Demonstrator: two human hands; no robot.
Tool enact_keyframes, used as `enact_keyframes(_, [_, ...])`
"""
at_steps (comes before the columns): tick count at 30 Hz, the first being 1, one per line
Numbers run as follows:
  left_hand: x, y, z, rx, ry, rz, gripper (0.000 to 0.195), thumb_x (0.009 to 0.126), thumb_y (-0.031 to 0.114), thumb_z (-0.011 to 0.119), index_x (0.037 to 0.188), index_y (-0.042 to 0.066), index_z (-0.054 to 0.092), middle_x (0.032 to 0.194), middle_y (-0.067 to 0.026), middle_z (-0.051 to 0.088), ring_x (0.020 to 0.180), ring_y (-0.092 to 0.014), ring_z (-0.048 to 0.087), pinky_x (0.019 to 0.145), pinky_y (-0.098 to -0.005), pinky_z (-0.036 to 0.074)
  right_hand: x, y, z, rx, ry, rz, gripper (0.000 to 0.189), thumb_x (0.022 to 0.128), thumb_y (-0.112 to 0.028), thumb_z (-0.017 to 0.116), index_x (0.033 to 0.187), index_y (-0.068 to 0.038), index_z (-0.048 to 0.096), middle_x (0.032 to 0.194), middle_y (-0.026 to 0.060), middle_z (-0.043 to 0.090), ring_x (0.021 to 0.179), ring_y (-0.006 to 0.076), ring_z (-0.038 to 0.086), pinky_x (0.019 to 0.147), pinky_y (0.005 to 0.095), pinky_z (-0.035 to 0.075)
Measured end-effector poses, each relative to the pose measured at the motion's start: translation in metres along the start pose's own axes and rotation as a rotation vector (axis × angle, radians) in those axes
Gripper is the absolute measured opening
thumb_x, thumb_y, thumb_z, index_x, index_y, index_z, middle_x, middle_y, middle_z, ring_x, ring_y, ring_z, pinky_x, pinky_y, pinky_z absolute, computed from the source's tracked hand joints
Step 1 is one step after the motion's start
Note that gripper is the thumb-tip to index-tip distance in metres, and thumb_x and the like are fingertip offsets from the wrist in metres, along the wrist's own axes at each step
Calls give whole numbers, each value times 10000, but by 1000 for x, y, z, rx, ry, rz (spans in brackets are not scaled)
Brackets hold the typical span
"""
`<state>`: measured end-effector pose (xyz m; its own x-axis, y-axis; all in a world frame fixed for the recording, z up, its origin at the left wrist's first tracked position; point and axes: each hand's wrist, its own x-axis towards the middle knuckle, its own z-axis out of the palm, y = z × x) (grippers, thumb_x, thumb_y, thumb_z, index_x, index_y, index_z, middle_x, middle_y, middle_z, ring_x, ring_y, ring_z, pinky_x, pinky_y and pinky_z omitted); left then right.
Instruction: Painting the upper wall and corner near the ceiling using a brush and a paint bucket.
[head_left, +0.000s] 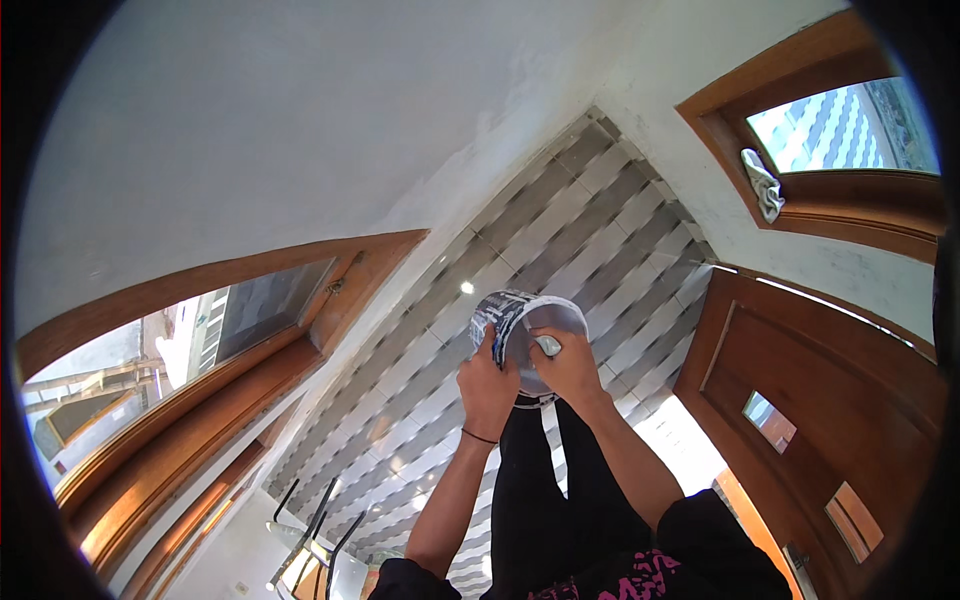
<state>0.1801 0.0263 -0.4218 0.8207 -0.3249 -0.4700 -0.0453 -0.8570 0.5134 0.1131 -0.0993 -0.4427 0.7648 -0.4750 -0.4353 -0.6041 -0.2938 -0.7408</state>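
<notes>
A paint-smeared plastic bucket (498, 321) is tilted in front of my legs, its open mouth towards me. My left hand (487, 386) grips the bucket at its near left side, thumb up along the outer wall. In my right hand (568, 366) is a tool with a pale rounded handle (548, 345), held at the bucket's mouth. The tool's working end is hidden, so its kind cannot be told. White residue coats the rim (566, 306), and the visible inner wall is grey.
Grey-and-white patterned tiles (555, 217) cover the floor. A wooden door (817, 382) stands at the right. A crumpled cloth (763, 187) lies on a window frame (847, 199). Another wooden-framed window (225, 360) is at left, near dark metal legs (319, 517) of some furniture. A white wall (300, 112) rises ahead.
</notes>
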Motion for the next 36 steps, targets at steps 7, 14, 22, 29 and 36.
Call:
enact_keyframes(7, [17, -20, 12, -26, -15, 20, 571, 747, 103, 634, 1304, 3, 559, 688, -246, 633, 633, -401, 643, 626, -460, 525, 6, 11, 23, 61, -22, 123, 240, 812, -111, 675, 1035, -30, 708, 919, 225, 698, 875, 370, 689, 791, 367, 533])
enact_keyframes(14, [30, -22, 10, -39, -51, -4, 564, 757, 96, 635, 1310, 22, 559, 694, -251, 632, 659, -413, 646, 643, -469, 528, 14, 14, 21, 90, 3, 143, 240, 830, -99, 682, 1058, -25, 703, 907, 190, 712, 852, 283, 704, 775, 345, 535])
enact_keyframes(22, [35, -20, -2, -92, -45, -28, 523, 752, 102, 617, 1266, 5, 590, 729, -275, 634, 697, -428, 648, 677, -475, 528, -4, -3, -24, 743, -36, 285, 224, 914, -62, 632, 1113, 30, 675, 959, 114, 691, 826, 145, 680, 780, 259, 570])
enact_keyframes(29, [39, -11, -1, -125, -84, -60, 508, 749, 102, 619, 1245, -7, 599, 811, -287, 651, 758, -434, 653, 733, -476, 528, 7, -9, -16, 243, 17, 177, 226, 886, -99, 677, 1096, -16, 699, 906, 90, 716, 815, 155, 690, 719, 282, 534])
enact_keyframes(36, [42, -10, 14, -148, -58, -50, 517, 746, 100, 629, 1250, -8, 588, 891, -279, 663, 796, -426, 659, 759, -476, 526, 32, 8, 12, 22, 34, 141, 235, 838, -168, 671, 1040, -57, 716, 815, 258, 665, 777, 394, 672, 708, 387, 535])
